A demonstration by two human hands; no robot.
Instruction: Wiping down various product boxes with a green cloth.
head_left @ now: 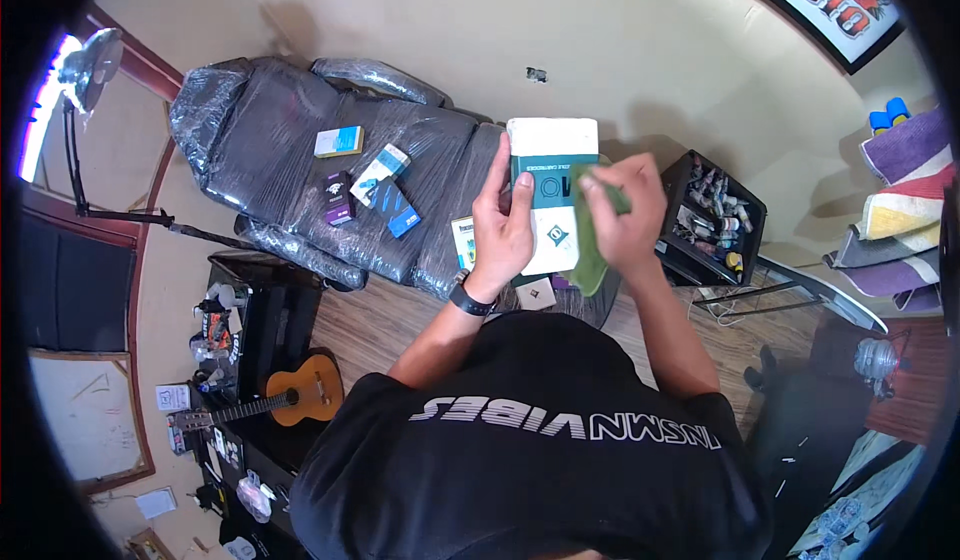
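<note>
A tall white box with a teal band (553, 138) stands out in front of me, above the plastic-wrapped chair. My left hand (503, 225) grips its left side, the thumb lying on the front face. A green cloth (590, 274) is bunched in my right hand (632, 218), held against the box's right side. Several small boxes lie on the chair: a white and blue box (338, 141), another white and blue one (374, 176), a dark purple box (337, 200) and a black and blue box (395, 210). Partly behind my left wrist sits a pale box (463, 235).
The reclined chair (270, 110) is wrapped in clear plastic. On the right stands a black bin of bottles (715, 215), with folded towels (895, 210) beyond it. A lamp arm (190, 230) reaches in from the left. A guitar (300, 390) leans at lower left.
</note>
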